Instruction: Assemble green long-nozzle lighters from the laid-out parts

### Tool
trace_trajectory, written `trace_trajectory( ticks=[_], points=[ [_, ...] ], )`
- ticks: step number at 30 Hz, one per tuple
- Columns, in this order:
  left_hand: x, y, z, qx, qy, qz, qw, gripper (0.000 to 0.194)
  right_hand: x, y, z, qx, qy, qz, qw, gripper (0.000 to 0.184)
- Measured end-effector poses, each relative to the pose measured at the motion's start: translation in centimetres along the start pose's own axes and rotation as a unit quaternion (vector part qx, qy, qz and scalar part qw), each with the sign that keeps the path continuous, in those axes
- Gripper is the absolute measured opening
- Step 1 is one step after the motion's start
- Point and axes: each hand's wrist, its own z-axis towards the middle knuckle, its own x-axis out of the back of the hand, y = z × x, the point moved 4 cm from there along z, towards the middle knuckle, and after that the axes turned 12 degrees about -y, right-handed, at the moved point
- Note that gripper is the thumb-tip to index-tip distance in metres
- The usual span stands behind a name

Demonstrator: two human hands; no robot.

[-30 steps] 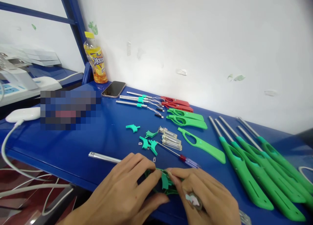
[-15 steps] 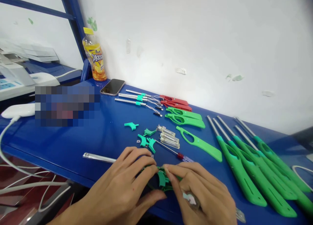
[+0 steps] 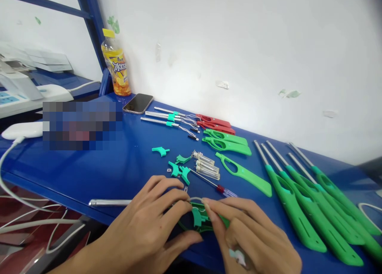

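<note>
At the table's front edge, my left hand (image 3: 158, 218) is closed on a green lighter housing (image 3: 205, 227), partly hidden by my fingers. A teal trigger (image 3: 197, 217) sits in the housing. From under my left hand a metal lighter tube (image 3: 109, 203) points left. My right hand (image 3: 250, 230) is at the housing's right side, thumb and forefinger pinching the end of a thin pale tube or wire (image 3: 196, 199) that arches over the housing's upper edge. Something small and clear or whitish (image 3: 238, 257) shows under its curled fingers; I cannot make out what it is.
Loose teal triggers (image 3: 161, 151), clear fuel tanks (image 3: 205, 166) and a screwdriver (image 3: 220, 189) lie beyond my hands. Green housings (image 3: 243, 174), red housings (image 3: 215, 125) and wired tubes (image 3: 158, 121) are behind. Assembled lighters (image 3: 310, 210) lie right; a phone (image 3: 138, 103) and bottle (image 3: 117, 67) stand back left.
The metal tube has shifted left and slightly down. The pale tube or wire now shows as an arch between my hands, and my right hand has moved slightly right.
</note>
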Motion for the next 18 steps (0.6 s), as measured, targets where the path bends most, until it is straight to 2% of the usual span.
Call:
trace_trajectory(
  ticks=[7, 12, 16, 18],
  points=[
    [0.0, 0.1, -0.1, -0.003, -0.016, -0.009, 1.000, 0.019, 0.3, 0.6, 0.1, 0.033, -0.031, 0.000, 0.999, 0.038],
    [0.2, -0.1, 0.8, 0.014, -0.022, -0.026, 0.999, 0.024, 0.0, 0.8, 0.2, 0.041, -0.041, 0.013, 0.998, 0.038],
    [-0.5, -0.2, 1.8, -0.015, -0.031, -0.033, 0.999, 0.021, 0.1, 0.5, 0.2, 0.031, -0.028, 0.011, 0.999, 0.039],
    [-0.7, -0.3, 2.1, -0.029, -0.024, -0.043, 0.998, 0.020, 0.5, 0.5, 0.0, -0.002, -0.006, 0.018, 1.000, 0.040]
  ],
)
